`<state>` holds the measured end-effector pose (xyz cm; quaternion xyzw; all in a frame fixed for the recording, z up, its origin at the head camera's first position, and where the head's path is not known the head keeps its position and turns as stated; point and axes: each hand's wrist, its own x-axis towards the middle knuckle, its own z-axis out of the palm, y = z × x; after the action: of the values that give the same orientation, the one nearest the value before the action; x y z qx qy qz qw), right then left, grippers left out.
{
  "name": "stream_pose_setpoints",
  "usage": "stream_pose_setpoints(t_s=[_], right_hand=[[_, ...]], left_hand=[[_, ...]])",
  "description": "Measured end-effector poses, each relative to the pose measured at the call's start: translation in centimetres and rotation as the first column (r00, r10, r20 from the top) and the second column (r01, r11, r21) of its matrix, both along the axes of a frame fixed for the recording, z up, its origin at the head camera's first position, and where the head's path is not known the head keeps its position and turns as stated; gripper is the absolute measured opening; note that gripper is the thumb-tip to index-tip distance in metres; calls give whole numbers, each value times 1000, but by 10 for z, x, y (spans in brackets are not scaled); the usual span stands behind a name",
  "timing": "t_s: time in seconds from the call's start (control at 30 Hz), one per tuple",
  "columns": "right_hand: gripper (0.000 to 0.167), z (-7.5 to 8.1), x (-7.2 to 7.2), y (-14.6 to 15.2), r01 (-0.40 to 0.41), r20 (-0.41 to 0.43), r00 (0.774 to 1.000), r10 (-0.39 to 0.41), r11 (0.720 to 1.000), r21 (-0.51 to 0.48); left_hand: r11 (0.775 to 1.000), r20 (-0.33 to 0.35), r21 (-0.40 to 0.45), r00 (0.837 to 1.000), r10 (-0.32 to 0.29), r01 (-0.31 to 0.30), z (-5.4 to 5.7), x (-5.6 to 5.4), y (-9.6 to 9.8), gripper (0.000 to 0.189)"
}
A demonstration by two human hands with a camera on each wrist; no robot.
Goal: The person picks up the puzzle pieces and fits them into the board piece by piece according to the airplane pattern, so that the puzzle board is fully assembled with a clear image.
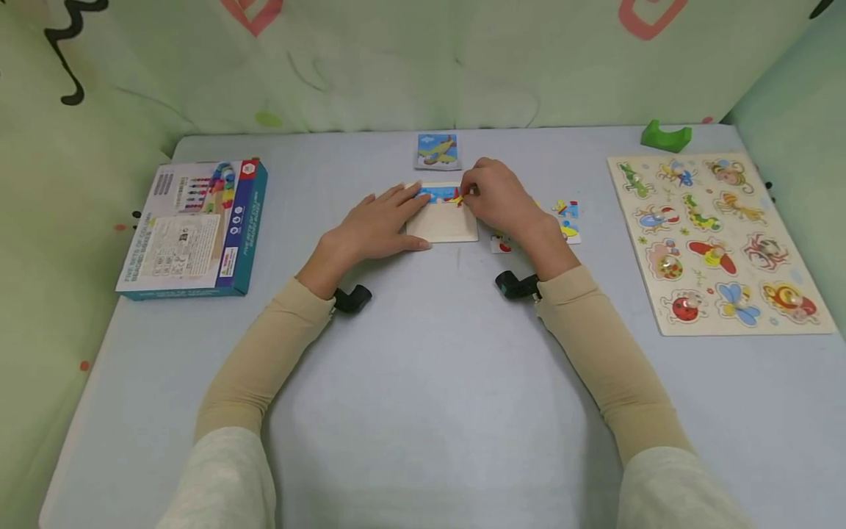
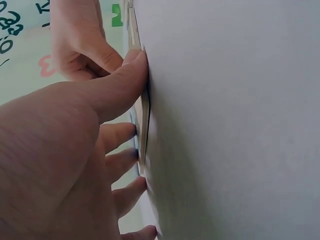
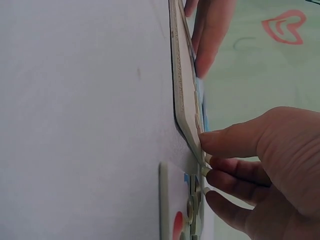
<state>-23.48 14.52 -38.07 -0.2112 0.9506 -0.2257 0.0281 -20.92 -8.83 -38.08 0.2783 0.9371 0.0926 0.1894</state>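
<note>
One spread left hand (image 1: 377, 226) is touching a pale rectangular wooden board (image 1: 451, 225), the right hand (image 1: 502, 195) alongside pinching a red-yellow piece (image 1: 457, 198).

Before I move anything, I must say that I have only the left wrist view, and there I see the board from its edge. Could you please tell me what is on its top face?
Observer: The board has a mostly blue printed strip along its far side; the near part shows bare wood.
Operator: Thank you. And what lies beyond the board?
Observer: A picture card, blue with some yellow, lies on the table there.
Operator: Is there also something at the left side of the table?
Observer: Yes, a box lies there, apart from the left hand.
</note>
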Motion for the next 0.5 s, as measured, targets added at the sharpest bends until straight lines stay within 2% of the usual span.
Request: stream_pose_setpoints(t_s=[0.23,0.5], right_hand=[[15,1,2,-1,27,6,1000,-27,999,-20],[16,-2,2,0,51,21,999,-50,998,-25]], left_hand=[[999,4,-48,1000,4,-4,6,-1,-3,85],[999,7,-47,1000,10,-9,7,1,-4,84]])
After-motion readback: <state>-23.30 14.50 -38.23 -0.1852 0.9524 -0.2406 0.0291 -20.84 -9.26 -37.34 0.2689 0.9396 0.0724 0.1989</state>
